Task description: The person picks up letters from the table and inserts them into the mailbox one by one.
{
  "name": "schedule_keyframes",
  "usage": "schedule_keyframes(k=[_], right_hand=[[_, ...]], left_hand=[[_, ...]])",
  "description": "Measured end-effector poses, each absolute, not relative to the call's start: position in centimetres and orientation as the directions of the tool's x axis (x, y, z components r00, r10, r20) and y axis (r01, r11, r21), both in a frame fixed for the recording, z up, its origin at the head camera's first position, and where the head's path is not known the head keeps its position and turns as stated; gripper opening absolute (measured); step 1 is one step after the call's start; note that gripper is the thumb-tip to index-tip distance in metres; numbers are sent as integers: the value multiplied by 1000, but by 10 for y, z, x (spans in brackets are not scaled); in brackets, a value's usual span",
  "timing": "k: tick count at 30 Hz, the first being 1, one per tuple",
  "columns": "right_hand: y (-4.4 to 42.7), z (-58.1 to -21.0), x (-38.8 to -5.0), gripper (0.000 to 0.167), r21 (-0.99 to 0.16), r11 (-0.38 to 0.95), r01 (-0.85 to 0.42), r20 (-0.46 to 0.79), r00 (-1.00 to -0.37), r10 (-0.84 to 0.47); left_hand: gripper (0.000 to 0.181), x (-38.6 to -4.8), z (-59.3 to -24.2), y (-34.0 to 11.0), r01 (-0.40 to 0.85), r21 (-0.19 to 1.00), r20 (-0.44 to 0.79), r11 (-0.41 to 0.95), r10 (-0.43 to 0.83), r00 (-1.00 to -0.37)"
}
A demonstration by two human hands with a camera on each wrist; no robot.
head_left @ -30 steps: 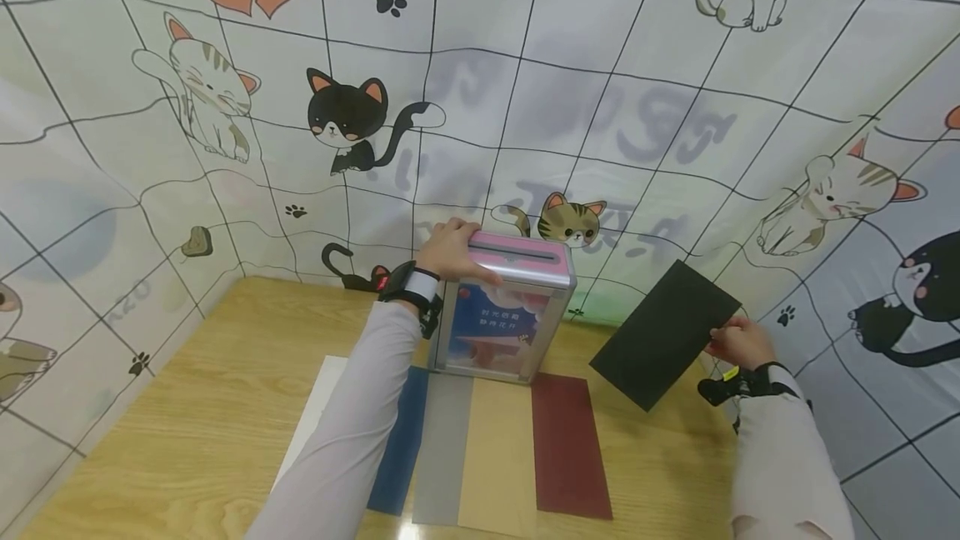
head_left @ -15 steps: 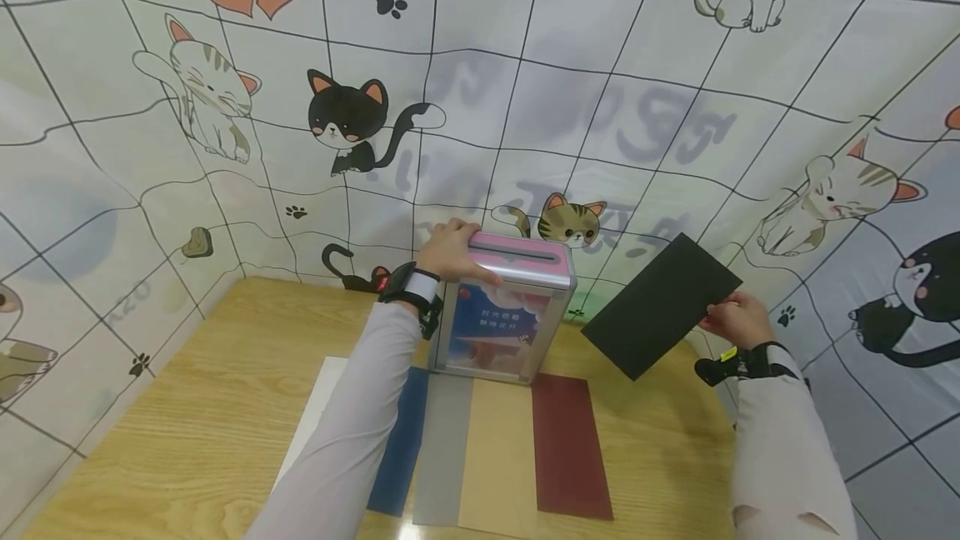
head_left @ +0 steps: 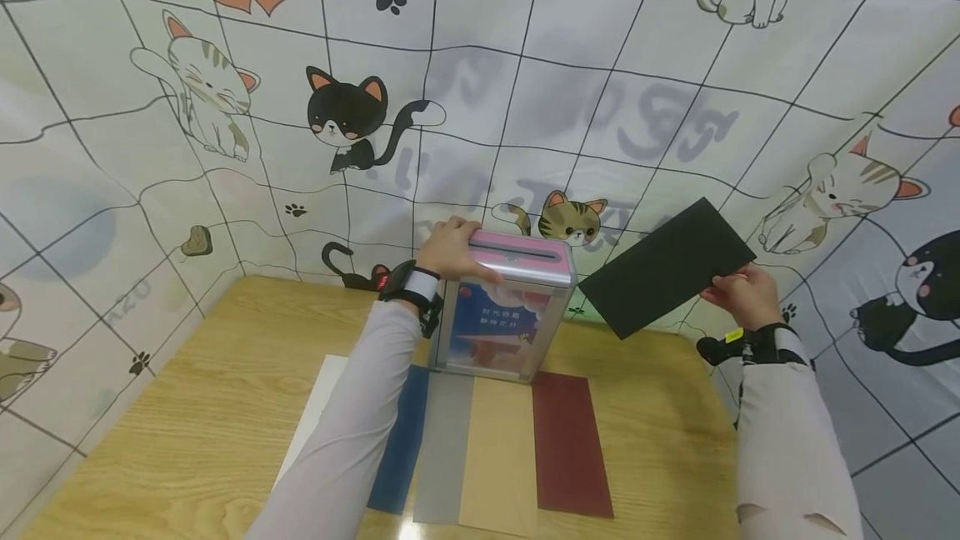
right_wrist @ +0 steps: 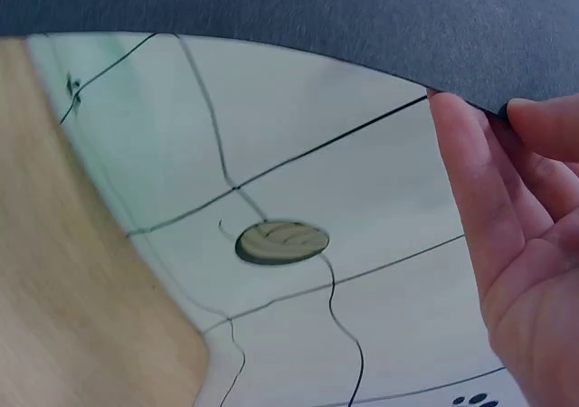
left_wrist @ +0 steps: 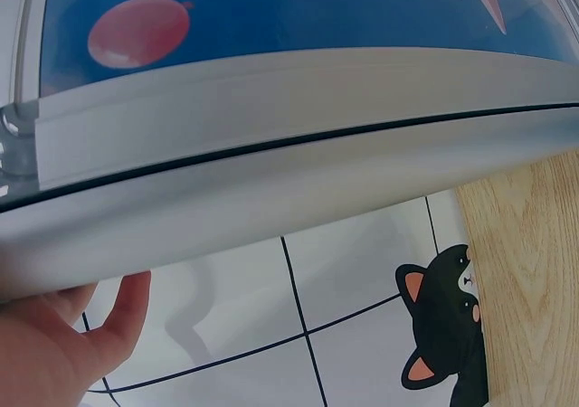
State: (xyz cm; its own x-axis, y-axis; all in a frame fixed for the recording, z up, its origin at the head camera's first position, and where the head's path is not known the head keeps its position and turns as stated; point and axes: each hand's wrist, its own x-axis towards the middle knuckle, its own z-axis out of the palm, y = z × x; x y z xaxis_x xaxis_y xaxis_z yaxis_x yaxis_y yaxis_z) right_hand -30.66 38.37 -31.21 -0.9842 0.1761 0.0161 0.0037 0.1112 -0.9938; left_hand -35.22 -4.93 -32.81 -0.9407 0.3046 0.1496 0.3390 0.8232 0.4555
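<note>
A slotted box (head_left: 495,323) with a pink top, silver edges and a blue picture panel stands upright on the table. My left hand (head_left: 453,250) grips its top left end, thumb at the front edge, fingers over the top. In the left wrist view, part of the left hand (left_wrist: 81,335) shows at the box's silver rim (left_wrist: 271,181). My right hand (head_left: 744,294) pinches a black sheet of card (head_left: 667,269) by its lower right edge, holding it tilted in the air right of the box. Thumb and fingers of the right hand (right_wrist: 534,235) meet at the card's edge in the right wrist view.
On the wooden table (head_left: 187,407), strips of card lie in a row before the box: white (head_left: 318,394), blue (head_left: 397,448), grey (head_left: 442,448), cream (head_left: 501,457) and dark red (head_left: 572,444). A cat-patterned cloth (head_left: 480,107) hangs close behind the box and along both sides.
My right hand has lifted the black card upward and turned it flatter, its left corner now near the box's right edge. The left hand and the box have stayed in place.
</note>
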Motion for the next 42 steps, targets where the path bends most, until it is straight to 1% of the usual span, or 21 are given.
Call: schedule_keyframes(k=[3,11,12,14,17,18,19,24,28,32,34,38,42], right_hand=[[381,-308,-307,9,-998,56,-13,23,-985,173],[374,-296,-313,12,-995,45,-94,100,-978,184],[381,-301,-321,16,-993,25,-112,115,-978,175],[379,-298,-321,18,-992,20,-127,128,-975,179],[377,-294,-320,19,-988,-10,-154,150,-973,177],[376,-292,-319,19,-987,-6,-162,158,-971,178],[367,-285,-311,15,-987,7,-160,158,-969,190],[368,-280,-309,17,-982,-6,-189,184,-962,204],[366,-272,-309,19,-970,-81,-230,212,-960,182],[361,-263,-308,21,-942,-177,-285,260,-953,152],[357,-257,-308,21,-929,-203,-310,287,-948,137],[350,-248,-309,20,-910,-222,-349,330,-937,117],[346,-242,-309,20,-904,-231,-359,341,-933,118]], left_hand=[[105,-351,-327,-49,337,456,146,824,304,-941],[104,-351,-326,-49,335,459,149,823,300,-942],[104,-351,-326,-49,335,459,150,823,300,-942],[105,-351,-326,-50,341,460,158,820,302,-940],[105,-350,-326,-50,339,460,156,821,301,-941],[105,-350,-325,-50,337,459,155,822,299,-942],[105,-350,-325,-50,336,459,155,822,298,-942],[104,-349,-325,-49,330,454,147,828,295,-944],[103,-350,-325,-50,330,452,144,829,298,-944],[103,-351,-326,-50,335,450,147,828,301,-942],[103,-352,-327,-50,338,451,152,826,302,-941],[104,-352,-327,-50,343,455,161,821,304,-939],[104,-353,-328,-50,345,457,164,820,303,-939]])
